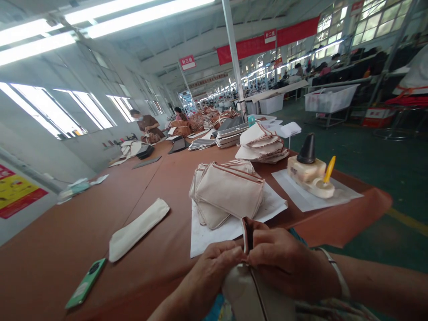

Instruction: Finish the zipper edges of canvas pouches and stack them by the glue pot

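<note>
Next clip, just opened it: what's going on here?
A person is working at a brown table, the left hand and right hand close together, gripping a pale piece with dark edging. Just beyond the hands, a stack of similar pieces sits on white paper. A single pale strip and a green phone lie to the left. Farther back, another person stands beside the table.

From the held piece (240,290), the table (76,232) has a stack (230,189) on paper (199,243) at twelve o'clock, a container (306,170) at one, a phone (86,283) at nine.
</note>
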Available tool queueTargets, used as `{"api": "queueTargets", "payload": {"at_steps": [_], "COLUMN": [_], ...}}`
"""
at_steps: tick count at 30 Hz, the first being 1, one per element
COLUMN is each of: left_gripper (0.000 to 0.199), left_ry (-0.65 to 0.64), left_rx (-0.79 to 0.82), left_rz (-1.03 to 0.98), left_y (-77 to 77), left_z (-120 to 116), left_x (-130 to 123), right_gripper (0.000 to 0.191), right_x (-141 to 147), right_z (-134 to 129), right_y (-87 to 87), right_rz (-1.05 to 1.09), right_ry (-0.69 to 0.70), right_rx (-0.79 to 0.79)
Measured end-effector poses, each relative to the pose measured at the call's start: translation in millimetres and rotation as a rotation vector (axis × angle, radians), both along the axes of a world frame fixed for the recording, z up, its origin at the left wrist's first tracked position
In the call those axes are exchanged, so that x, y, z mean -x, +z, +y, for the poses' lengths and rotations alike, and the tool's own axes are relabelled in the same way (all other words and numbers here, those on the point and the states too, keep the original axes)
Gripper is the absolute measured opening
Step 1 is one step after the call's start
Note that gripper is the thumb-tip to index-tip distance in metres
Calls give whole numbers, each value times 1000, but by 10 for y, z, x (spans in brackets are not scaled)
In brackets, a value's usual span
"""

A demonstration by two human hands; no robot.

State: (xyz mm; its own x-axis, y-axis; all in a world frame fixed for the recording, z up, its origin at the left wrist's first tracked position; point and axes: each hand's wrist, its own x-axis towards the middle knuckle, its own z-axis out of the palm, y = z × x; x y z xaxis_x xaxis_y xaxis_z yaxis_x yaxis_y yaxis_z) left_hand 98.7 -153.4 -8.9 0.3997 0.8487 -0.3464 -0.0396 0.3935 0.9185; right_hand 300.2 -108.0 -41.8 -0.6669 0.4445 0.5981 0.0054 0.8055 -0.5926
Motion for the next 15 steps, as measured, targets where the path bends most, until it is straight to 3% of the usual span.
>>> {"api": "queueTargets", "payload": {"at_steps": [5, 8, 10, 15], "left_gripper": [38, 38, 37, 38], "left_ry": [-89, -112, -96, -108], "left_rx": [9, -73, -168, -291], "left_rz": [17, 133, 217, 340], "left_y": [-19, -34, -37, 38], "left_z": [1, -5, -20, -55], "left_x": [-20, 9, 39, 88], "right_gripper": [16, 11, 16, 40], "right_x": [-51, -114, -171, -250], "right_z": [-13, -46, -67, -1], "right_y": [-34, -20, 17, 164], "right_rz": [-144, -50, 36, -13], "right_ry": [-4, 32, 23, 19], "right_rx": [-271, -269, -115, 529]}}
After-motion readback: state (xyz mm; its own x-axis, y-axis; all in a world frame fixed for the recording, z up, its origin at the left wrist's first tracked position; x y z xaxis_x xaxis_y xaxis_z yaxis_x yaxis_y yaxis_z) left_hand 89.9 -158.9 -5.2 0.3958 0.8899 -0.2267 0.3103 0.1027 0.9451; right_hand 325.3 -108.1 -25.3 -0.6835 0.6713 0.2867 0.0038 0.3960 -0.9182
